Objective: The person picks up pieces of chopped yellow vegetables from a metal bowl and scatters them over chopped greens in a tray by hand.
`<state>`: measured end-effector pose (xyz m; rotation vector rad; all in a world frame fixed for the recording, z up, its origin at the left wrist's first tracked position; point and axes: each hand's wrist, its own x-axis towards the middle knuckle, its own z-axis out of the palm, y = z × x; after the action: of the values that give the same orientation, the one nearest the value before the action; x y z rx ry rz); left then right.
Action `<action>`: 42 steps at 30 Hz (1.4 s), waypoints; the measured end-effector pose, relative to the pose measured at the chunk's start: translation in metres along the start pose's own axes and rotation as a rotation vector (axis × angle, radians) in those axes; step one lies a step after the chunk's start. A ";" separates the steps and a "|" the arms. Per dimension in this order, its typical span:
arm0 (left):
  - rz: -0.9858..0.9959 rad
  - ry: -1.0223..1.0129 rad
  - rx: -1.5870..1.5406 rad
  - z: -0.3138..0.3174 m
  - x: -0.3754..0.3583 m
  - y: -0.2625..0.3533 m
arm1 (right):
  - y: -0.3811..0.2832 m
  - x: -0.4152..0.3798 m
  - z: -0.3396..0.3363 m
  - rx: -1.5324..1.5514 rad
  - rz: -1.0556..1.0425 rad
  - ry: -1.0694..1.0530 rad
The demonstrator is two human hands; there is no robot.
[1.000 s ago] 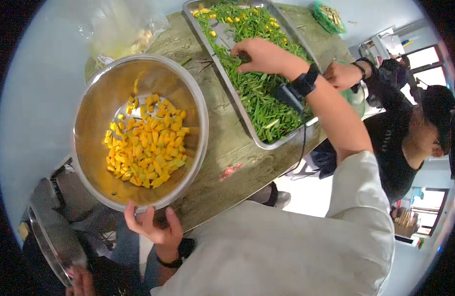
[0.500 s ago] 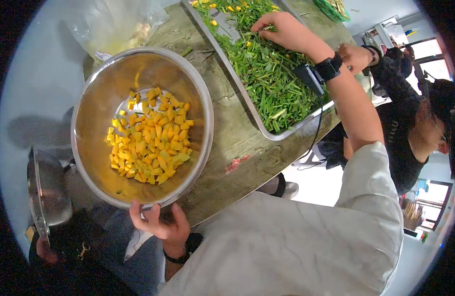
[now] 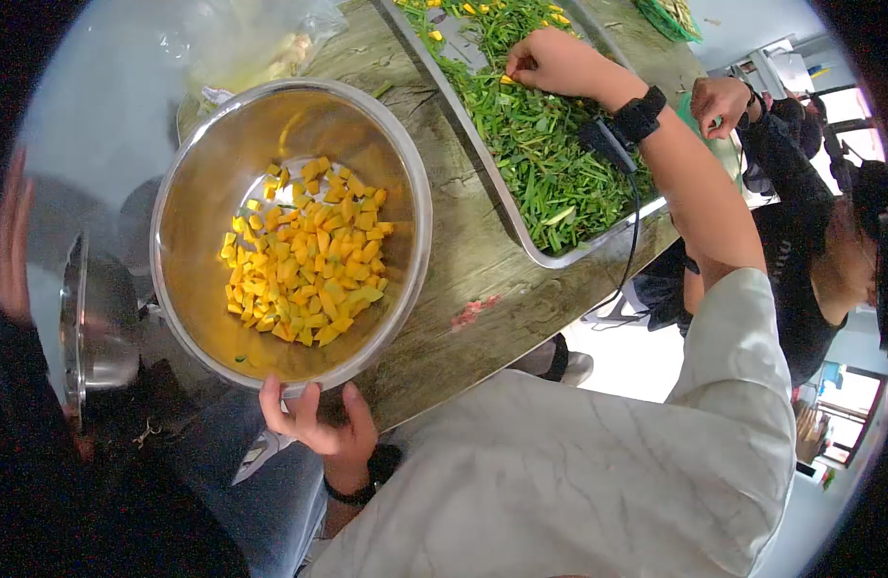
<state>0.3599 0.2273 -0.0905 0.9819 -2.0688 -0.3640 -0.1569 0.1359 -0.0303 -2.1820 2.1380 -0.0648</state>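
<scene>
The right hand (image 3: 561,65) pinches a yellow piece (image 3: 506,80) at chopped greens (image 3: 550,159); the left hand (image 3: 330,433), grip apart, touches a metal bowl (image 3: 424,207).

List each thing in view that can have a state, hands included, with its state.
Steel bowl: upright, part full
Yellow chunks: cut, loose
Metal tray: lying flat, largely covered
Greens: chopped, spread out
Clear bag: crumpled, opening unclear
Green basket: holding pale pieces
Left hand: fingers spread at bowl's rim
Right hand: fingertips pinched at a yellow piece
</scene>
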 end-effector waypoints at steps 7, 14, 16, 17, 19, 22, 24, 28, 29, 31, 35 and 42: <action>-0.013 0.015 -0.020 0.001 0.003 0.003 | -0.022 0.003 -0.008 -0.047 0.093 -0.062; -0.016 -0.018 0.035 -0.002 -0.001 0.001 | -0.013 -0.001 -0.020 0.330 -0.004 0.095; 0.003 -0.016 0.064 -0.001 0.000 0.001 | -0.032 -0.009 -0.036 0.373 0.018 0.152; 0.004 -0.024 0.046 -0.001 0.000 0.002 | -0.046 -0.012 -0.043 0.402 0.018 0.175; 0.009 -0.037 0.042 -0.002 0.001 -0.001 | -0.077 -0.018 -0.055 0.628 0.080 0.077; -0.002 0.043 -0.020 0.002 0.001 0.000 | -0.147 -0.028 -0.073 0.737 -0.090 0.071; 0.019 0.044 -0.006 0.002 0.005 0.000 | -0.182 -0.025 -0.088 0.629 -0.217 0.086; -0.031 -0.017 -0.083 0.001 -0.001 -0.002 | -0.152 0.015 -0.084 0.674 -0.228 0.271; -0.019 -0.007 -0.077 0.002 -0.001 -0.003 | -0.119 0.034 -0.071 0.648 -0.153 0.238; -0.010 0.004 -0.060 0.002 -0.001 -0.002 | -0.063 0.059 -0.049 0.422 -0.045 0.147; -0.029 0.000 -0.057 0.001 0.002 0.001 | -0.021 0.085 -0.008 0.146 -0.007 0.144; -0.039 0.027 -0.037 0.004 -0.001 -0.001 | -0.014 0.106 0.019 0.126 0.099 0.176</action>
<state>0.3576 0.2272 -0.0938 1.0008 -2.0139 -0.4052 -0.1393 0.0312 -0.0511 -2.0671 2.2603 -0.3868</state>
